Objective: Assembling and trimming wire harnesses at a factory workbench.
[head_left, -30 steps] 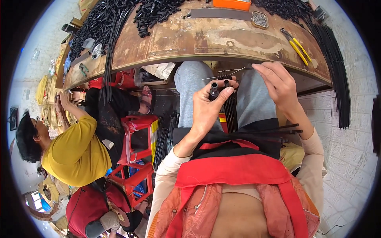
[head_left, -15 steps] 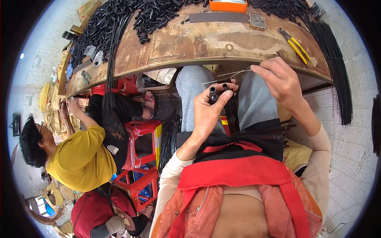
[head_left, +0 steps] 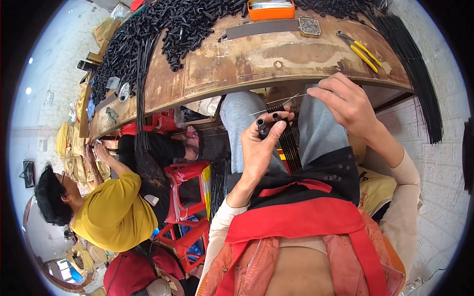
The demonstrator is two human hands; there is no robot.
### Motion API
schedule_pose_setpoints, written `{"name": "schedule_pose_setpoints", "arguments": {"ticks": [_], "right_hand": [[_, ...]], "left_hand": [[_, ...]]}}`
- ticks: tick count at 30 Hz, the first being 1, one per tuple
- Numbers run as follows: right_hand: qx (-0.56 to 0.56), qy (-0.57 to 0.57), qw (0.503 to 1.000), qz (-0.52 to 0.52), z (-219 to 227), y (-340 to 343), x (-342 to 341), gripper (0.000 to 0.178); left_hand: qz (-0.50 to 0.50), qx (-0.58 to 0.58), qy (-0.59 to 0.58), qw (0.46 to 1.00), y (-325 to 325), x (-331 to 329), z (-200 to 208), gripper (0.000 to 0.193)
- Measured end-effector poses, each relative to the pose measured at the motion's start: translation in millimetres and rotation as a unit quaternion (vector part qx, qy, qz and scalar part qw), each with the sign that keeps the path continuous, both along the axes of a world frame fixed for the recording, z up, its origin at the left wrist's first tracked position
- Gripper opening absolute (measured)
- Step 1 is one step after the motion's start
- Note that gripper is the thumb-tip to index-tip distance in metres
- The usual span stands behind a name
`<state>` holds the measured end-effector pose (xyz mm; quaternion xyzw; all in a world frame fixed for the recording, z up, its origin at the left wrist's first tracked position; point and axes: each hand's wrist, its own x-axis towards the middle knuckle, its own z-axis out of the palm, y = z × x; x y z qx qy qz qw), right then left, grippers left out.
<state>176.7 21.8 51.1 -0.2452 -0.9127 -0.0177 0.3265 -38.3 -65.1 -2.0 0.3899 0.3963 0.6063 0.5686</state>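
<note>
My left hand (head_left: 259,150) is closed around black tube-shaped pieces (head_left: 261,129), their round open ends facing up. A row of thin black rods (head_left: 290,155) runs down over my lap just beside its fingers. Thin metal wire (head_left: 261,113) crosses the upper ends of these rods. My right hand (head_left: 348,106) pinches the wire between thumb and forefinger, with its other fingers curled. Both hands are in front of the table edge, above my knees. How the wire passes through the rod ends is too small to tell.
The wooden table (head_left: 222,69) carries heaped black tubes (head_left: 185,37), yellow-handled pliers (head_left: 363,54), a small tray of metal bits (head_left: 309,26) and an orange box (head_left: 270,11). Long black rods (head_left: 427,93) overhang its right end. A co-worker in yellow (head_left: 116,212) sits left, near red stools (head_left: 192,192).
The whole view has shifted a little with my head. My right hand has come slightly closer to the rods, still pinching the wire. The left hand keeps its hold.
</note>
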Motion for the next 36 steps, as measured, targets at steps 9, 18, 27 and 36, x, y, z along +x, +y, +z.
{"name": "schedule_pose_setpoints", "arguments": {"ticks": [9,18,27,36], "right_hand": [[0.011,-0.001,1.0,0.004,3.6,3.8,0.6,0.031],[0.0,0.011,1.0,0.011,-0.1,7.6,0.1,0.031],[0.026,-0.017,0.999,0.012,4.7,2.7,-3.6,0.034],[0.018,-0.032,0.999,-0.004,8.9,2.9,-6.0,0.032]], "left_hand": [[0.004,-0.003,-0.009,1.0,-1.0,1.1,0.9,0.018],[-0.01,0.006,-0.018,1.0,0.6,1.5,-0.9,0.018],[0.001,0.008,0.016,1.0,1.5,-1.1,-6.5,0.021],[0.01,0.006,-0.007,1.0,2.0,-0.9,-4.9,0.017]]}}
